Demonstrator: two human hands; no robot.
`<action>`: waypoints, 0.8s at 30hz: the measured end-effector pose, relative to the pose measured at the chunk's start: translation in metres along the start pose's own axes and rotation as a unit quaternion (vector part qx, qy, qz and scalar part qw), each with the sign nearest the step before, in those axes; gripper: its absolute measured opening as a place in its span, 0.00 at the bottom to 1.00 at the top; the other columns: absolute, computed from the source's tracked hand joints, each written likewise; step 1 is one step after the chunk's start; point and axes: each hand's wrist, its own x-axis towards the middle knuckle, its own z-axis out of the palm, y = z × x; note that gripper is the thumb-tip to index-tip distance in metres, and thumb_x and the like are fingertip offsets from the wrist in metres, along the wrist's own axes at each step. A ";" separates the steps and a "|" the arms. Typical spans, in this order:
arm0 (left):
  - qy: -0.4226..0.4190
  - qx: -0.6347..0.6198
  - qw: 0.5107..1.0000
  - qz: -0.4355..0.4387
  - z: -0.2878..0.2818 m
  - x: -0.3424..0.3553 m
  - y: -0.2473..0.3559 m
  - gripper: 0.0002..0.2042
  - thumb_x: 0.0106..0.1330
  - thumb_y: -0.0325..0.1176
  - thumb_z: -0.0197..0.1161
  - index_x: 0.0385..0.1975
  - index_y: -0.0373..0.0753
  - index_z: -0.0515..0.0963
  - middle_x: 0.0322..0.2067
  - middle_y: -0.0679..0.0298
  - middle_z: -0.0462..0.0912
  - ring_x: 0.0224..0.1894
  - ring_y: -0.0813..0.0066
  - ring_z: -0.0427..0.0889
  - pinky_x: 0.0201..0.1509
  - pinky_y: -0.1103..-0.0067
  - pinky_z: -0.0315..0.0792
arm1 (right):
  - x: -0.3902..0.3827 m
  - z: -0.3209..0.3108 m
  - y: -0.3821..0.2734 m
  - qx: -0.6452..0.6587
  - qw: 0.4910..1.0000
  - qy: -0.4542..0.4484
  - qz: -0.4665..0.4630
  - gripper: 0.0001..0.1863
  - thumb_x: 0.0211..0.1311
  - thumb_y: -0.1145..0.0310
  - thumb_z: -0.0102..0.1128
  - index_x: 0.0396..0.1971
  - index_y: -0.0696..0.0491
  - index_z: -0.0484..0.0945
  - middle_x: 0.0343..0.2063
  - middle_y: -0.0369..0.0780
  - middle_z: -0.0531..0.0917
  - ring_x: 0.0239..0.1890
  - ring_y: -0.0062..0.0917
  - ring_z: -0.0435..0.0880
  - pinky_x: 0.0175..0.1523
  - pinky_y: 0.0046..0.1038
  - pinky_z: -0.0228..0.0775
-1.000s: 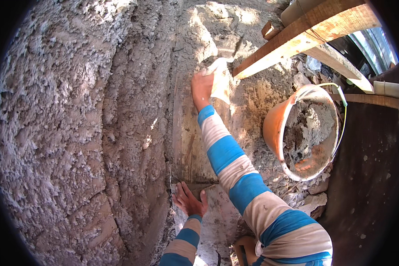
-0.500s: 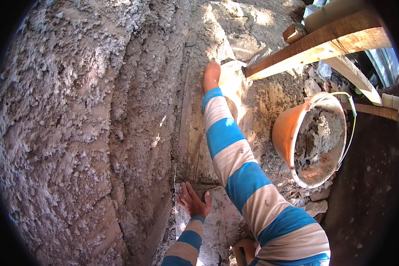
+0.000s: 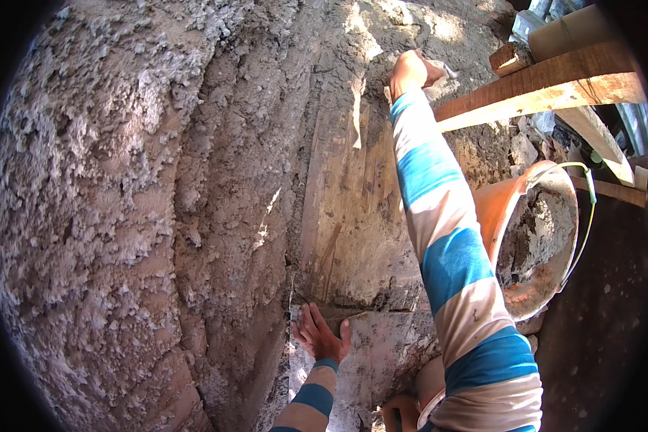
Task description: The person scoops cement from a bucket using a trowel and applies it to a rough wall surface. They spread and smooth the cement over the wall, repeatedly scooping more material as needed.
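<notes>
My left hand rests with its fingers spread on the end of a pale, mortar-smeared board, close to the foot of the rough wall. My right hand is reached far forward over the mud-covered ground past a second wooden board. Its fingers are closed, and a thin pale edge shows beyond them. Most of what it grips is hidden behind the hand, so its kind cannot be made out. Beside my right forearm stands an orange bucket with grey mortar inside.
A rough grey mortar wall fills the left side. Timber beams slant in from the upper right, with a brick piece beside them. Rubble lies behind the bucket. A brown object sits at the bottom, partly behind my sleeve.
My right hand has moved forward and to the right, uncovering more of the wooden board. My left hand stays on the board's end. My right sleeve now overlaps the bucket.
</notes>
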 end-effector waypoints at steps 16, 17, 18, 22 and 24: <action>0.036 0.008 0.999 0.033 -0.002 0.003 0.004 0.41 0.73 0.59 0.49 0.73 0.26 0.58 0.72 0.45 0.57 0.74 0.45 0.54 0.75 0.46 0.45 | -0.006 -0.069 0.027 -0.216 0.948 -0.112 -0.206 0.16 0.70 0.56 0.57 0.41 0.55 0.79 0.33 0.43 0.85 0.38 0.34 0.83 0.48 0.36 0.76; 0.036 0.014 0.999 0.035 -0.001 0.006 0.002 0.41 0.73 0.59 0.49 0.73 0.26 0.58 0.72 0.46 0.57 0.74 0.45 0.54 0.75 0.46 0.45 | -0.004 -0.070 0.028 -0.213 0.947 -0.125 -0.207 0.16 0.69 0.56 0.58 0.40 0.55 0.78 0.32 0.43 0.84 0.36 0.34 0.82 0.46 0.36 0.76; 0.031 0.021 0.999 0.031 0.002 0.004 0.000 0.41 0.73 0.59 0.49 0.73 0.27 0.58 0.72 0.46 0.57 0.74 0.45 0.54 0.75 0.46 0.44 | -0.005 -0.077 0.030 -0.199 0.947 -0.157 -0.199 0.16 0.68 0.56 0.59 0.40 0.55 0.78 0.31 0.44 0.84 0.34 0.35 0.82 0.44 0.36 0.75; 0.014 0.002 1.000 0.010 0.002 -0.004 -0.004 0.43 0.70 0.59 0.51 0.76 0.31 0.54 0.75 0.46 0.52 0.73 0.39 0.52 0.75 0.42 0.46 | -0.012 -0.091 0.039 -0.149 0.948 -0.204 -0.194 0.17 0.62 0.56 0.64 0.38 0.55 0.76 0.26 0.45 0.82 0.26 0.36 0.80 0.35 0.37 0.75; 0.020 -0.002 1.000 0.021 0.002 -0.002 0.001 0.42 0.72 0.59 0.49 0.74 0.28 0.56 0.73 0.45 0.56 0.74 0.43 0.53 0.75 0.45 0.44 | -0.016 -0.083 0.039 -0.138 0.945 -0.207 -0.213 0.18 0.60 0.56 0.66 0.37 0.55 0.76 0.23 0.46 0.81 0.22 0.37 0.79 0.31 0.37 0.74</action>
